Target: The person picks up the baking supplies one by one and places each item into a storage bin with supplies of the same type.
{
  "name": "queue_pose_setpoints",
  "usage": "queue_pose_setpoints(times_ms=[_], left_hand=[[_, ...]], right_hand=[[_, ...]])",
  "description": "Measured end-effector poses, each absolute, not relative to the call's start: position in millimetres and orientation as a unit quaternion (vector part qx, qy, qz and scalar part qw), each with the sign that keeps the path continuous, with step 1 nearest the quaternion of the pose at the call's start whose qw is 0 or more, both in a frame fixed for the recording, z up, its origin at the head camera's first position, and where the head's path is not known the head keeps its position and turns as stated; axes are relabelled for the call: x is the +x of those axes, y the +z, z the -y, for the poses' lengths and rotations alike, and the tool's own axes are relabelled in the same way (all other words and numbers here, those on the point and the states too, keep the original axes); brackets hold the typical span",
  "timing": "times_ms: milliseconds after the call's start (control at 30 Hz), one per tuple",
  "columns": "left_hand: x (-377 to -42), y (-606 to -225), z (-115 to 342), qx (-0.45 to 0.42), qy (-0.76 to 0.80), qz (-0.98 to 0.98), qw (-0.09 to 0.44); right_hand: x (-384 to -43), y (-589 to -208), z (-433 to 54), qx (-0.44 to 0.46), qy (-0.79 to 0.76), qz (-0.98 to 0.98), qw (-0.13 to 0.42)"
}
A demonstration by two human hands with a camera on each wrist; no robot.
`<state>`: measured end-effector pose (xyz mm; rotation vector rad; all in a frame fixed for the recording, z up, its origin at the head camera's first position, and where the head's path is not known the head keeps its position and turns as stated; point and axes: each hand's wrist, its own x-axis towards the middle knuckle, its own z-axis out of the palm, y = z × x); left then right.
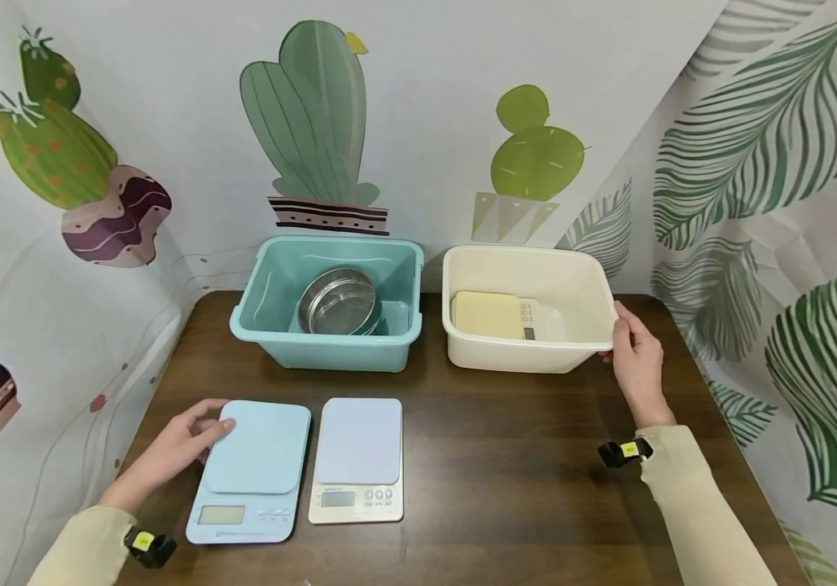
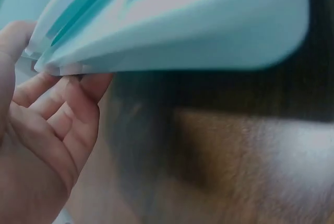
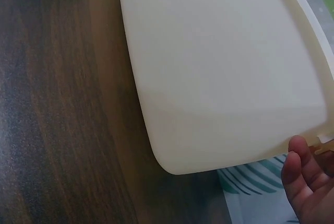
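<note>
At the left of the head view, my left hand (image 1: 182,439) pinches the upper left edge of a light blue kitchen scale (image 1: 257,448). The thumb lies on its platform side and the fingers go under it, as the left wrist view shows along the scale's edge (image 2: 198,51). Beside it lies a white kitchen scale (image 1: 358,443) with a display and buttons. My right hand (image 1: 637,354) grips the right rim of a cream plastic basin (image 1: 521,358). Inside that basin is a pale yellow kitchen scale (image 1: 488,315), toward the left.
A teal plastic basin (image 1: 338,354) stands left of the cream one, with round metal sieves (image 1: 341,301) in it. Both basins are at the back of the dark wooden table (image 1: 506,464), against a cloth (image 1: 433,122) printed with cacti and leaves.
</note>
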<state>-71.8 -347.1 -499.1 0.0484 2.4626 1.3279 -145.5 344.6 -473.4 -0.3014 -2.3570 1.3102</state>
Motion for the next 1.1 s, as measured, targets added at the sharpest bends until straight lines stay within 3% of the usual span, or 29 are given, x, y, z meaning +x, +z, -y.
queue_pose_setpoints(times_ms=[333,700,900,1100], left_hand=[[-71.0,-452.2,337.2,0.086,0.484,-0.861,0.135],[-85.7,-393.9,298.8,0.191,0.531,-0.808,0.17],[-98.8,-368.0,279.3,0.208,0.575,-0.776,0.153],[-117.8,-348.1,253.4,0.212,0.63,-0.728,0.169]], right_hand=[[-146.1,-471.0,-343.8,-0.105,0.477,0.846,0.215],[-146.3,-471.9,-343.5,-0.109,0.48,0.845,0.209],[-146.1,-470.3,-343.4,-0.106,0.484,0.844,0.207],[-144.6,-470.7,-343.8,-0.104,0.493,0.839,0.207]])
